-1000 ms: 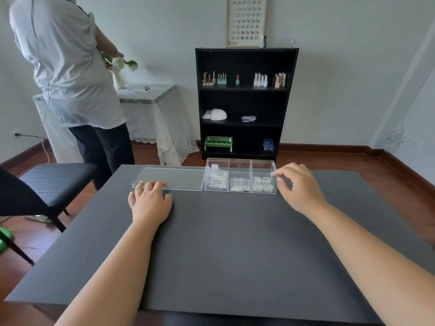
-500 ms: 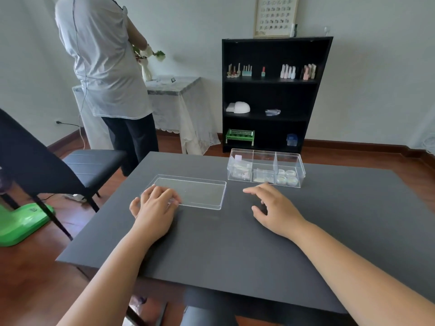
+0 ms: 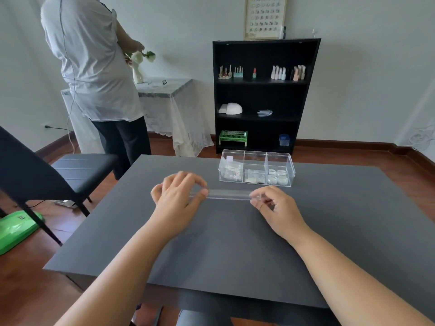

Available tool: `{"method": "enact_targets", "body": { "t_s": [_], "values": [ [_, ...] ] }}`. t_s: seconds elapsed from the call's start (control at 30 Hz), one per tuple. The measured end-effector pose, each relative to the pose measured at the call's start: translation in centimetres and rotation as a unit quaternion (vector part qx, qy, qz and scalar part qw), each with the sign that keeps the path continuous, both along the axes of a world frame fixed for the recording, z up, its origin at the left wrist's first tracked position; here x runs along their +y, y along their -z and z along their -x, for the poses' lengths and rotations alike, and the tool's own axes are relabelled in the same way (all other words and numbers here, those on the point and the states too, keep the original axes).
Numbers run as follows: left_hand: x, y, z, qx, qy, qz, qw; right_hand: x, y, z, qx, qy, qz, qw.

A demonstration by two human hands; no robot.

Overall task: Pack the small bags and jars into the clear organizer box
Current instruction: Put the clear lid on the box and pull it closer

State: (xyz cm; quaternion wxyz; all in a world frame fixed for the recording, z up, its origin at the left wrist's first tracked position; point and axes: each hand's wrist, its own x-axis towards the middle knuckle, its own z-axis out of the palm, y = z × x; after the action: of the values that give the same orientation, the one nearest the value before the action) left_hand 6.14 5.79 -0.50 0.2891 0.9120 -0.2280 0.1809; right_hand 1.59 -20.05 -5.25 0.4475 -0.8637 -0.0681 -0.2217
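Soft even daylight, sharp centre, wide-angle bending at edges.

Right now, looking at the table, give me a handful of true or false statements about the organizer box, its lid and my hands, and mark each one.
1. Both hands hold the clear lid, the left hand at one end and the right hand at the other. True.
2. The lid is already closed on the organizer box. False: the box is open and the lid is held in front of it.
3. The box has three compartments, all with items in them. True.
4. The round jars sit in the left compartment. False: they are in the right one.
5. Bags and jars lie loose on the table. False: none show outside the box.
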Motion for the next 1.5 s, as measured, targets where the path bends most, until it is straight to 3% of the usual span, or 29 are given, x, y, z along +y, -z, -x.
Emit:
{"method": "enact_targets", "body": {
  "t_s": [0.1,0.17,0.23,0.4,0.57,0.73,1.17,1.33,1.5],
  "values": [
    [0.2,-0.1,-0.9,-0.001,-0.004,0.131,0.991,-1.5,-0.4,0.5,0.016,0.034,-0.108,0.993],
    [0.3,0.2,-1.5,0.060,0.026,0.239,0.969,-2.4,-0.6,0.8,0.016,0.036,-0.179,0.983],
    [0.1,1.1,-1.7,0.114,0.072,0.287,0.948,-3.2,-0.8,1.1,0.008,0.033,-0.232,0.972],
    [-1.9,3.4,-2.1,0.102,0.113,0.201,0.968,-4.2,-0.9,1.1,0.017,0.044,-0.316,0.948],
    [-3.5,2.5,-3.3,0.097,0.111,0.212,0.966,-4.6,-0.9,0.8,0.038,0.022,-0.389,0.920],
    [-4.7,2.3,-3.2,0.096,0.152,0.200,0.963,-4.7,-1.2,0.5,0.054,0.047,-0.416,0.907],
    [-5.1,2.8,-3.0,0.079,0.148,0.203,0.965,-5.3,-0.8,0.2,0.064,0.066,-0.424,0.901],
    [-5.9,2.4,-3.3,0.089,0.130,0.173,0.972,-5.9,-0.6,-0.3,0.020,0.122,-0.458,0.880],
    [-7.3,2.4,-4.0,0.085,0.106,0.142,0.980,-6.0,-0.5,-0.5,0.001,0.147,-0.444,0.884]
  ]
}}
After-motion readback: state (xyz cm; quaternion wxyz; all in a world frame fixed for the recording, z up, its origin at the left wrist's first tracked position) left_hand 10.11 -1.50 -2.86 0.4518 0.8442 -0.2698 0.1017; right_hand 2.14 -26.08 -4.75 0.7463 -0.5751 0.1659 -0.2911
